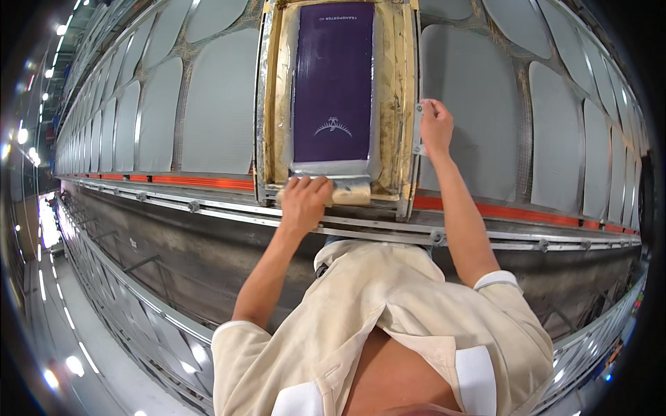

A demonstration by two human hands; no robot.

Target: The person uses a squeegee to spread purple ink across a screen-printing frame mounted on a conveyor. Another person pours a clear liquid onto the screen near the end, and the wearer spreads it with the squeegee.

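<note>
A screen printing frame (pixel 407 76) with taped, stained borders lies in front of me, its printing area (pixel 333 83) dark purple with a pale emblem near my end. My left hand (pixel 305 201) is wrapped over the left part of a squeegee (pixel 352 191), which lies across the near end of the frame. My right hand (pixel 436 128) is closed at the frame's right side, its fingers curled at a metal bracket (pixel 419 132) there. Its fingertips are partly hidden, but they appear to grip the bracket.
Grey shaped panels (pixel 220 104) lie in rows on the long table to both sides of the frame. A metal rail (pixel 229 209) with bolted stops runs along the near edge, beside an orange-red strip (pixel 201 182). Another long table (pixel 149 305) stands behind me at the left.
</note>
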